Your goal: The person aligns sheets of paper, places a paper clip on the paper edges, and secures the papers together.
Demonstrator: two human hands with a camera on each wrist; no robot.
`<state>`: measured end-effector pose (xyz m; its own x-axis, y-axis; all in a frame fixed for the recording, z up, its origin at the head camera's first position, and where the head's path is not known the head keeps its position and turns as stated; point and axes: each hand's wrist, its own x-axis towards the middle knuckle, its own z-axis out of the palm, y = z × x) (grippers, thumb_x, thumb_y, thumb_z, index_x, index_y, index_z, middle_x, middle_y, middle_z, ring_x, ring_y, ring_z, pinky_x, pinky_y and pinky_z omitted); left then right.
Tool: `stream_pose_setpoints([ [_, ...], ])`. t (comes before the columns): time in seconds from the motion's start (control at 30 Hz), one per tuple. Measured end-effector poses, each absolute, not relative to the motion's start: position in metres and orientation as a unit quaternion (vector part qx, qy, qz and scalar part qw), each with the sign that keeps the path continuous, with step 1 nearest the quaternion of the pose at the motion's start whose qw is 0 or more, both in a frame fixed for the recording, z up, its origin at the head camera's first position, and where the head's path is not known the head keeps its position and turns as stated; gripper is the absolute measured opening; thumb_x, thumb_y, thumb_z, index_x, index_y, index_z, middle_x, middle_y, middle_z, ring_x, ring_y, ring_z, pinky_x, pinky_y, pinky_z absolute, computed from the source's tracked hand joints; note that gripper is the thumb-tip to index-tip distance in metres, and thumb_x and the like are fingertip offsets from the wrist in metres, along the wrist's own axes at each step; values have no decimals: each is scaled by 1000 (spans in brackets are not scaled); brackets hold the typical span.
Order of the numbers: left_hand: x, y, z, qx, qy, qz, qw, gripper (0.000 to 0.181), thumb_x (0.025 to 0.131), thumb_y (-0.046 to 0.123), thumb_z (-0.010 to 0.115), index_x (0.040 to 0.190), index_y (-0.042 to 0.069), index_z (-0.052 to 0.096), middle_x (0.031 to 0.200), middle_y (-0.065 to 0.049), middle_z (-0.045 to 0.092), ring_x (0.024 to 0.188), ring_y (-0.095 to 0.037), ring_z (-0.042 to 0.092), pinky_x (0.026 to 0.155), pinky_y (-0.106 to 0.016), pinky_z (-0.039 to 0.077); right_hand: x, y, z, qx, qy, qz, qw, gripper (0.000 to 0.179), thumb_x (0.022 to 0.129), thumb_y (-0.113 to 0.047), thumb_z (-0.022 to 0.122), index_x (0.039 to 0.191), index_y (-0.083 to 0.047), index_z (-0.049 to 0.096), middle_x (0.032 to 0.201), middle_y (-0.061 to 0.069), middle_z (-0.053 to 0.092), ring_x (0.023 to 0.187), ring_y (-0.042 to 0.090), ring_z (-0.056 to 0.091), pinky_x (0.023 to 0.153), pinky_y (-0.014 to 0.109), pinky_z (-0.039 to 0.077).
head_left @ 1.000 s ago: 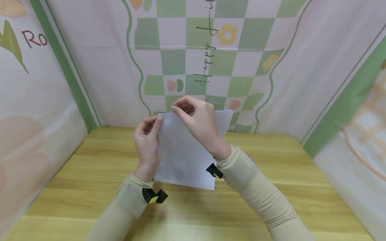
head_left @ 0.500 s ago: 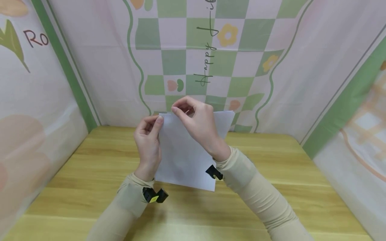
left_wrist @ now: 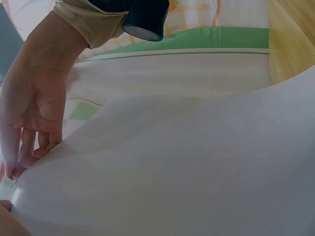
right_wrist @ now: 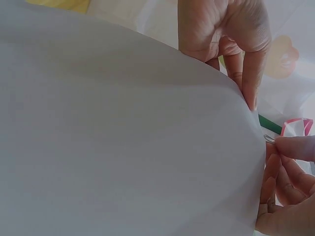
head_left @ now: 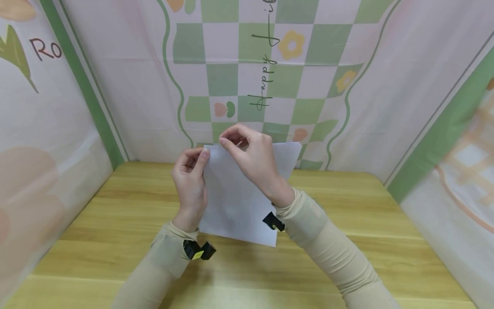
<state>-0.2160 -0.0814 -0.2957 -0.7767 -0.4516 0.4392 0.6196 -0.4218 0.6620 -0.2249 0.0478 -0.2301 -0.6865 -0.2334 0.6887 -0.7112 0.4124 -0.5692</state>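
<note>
White paper is held upright above the table, facing me. Its top right corner shows a doubled edge, so there seems to be more than one sheet. My left hand pinches the top left corner between thumb and fingers. Just right of it, at the top edge, my right hand pinches a small silver wire loop, which looks like a paper clip. In the right wrist view the loop's end lies at the paper's edge; whether it grips the sheets I cannot tell. The paper fills most of both wrist views.
A wood-grain table lies beneath the hands. Behind it hangs a cloth backdrop with green checks and flowers, and similar cloth stands at both sides. Each wrist wears a small black camera over a beige sleeve.
Both hands keep nearly the same place and grip. The paper's right side and lower corner have shifted slightly right and down.
</note>
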Motion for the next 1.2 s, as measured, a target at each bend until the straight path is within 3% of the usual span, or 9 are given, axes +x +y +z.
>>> stream_pose_setpoints([
  [0.6, -217, -81, -298, -106, -423, -839, 324, 5, 83, 4, 71, 85, 4, 67, 82, -3, 60, 75, -12, 53, 68, -16, 47, -225, 48, -233, 304, -796, 436, 289, 6, 89, -17, 66, 89, -12, 70, 82, -3, 69, 70, 5, 58, 66, 23, 50],
  [1.2, -217, -80, -299, -115, -406, -844, 330, 7, 84, 0, 69, 84, 7, 67, 84, -2, 61, 76, -10, 54, 69, -16, 47, -227, 48, -237, 343, -785, 386, 341, 4, 88, -9, 66, 88, -10, 70, 85, 0, 70, 77, 7, 60, 71, 20, 50],
])
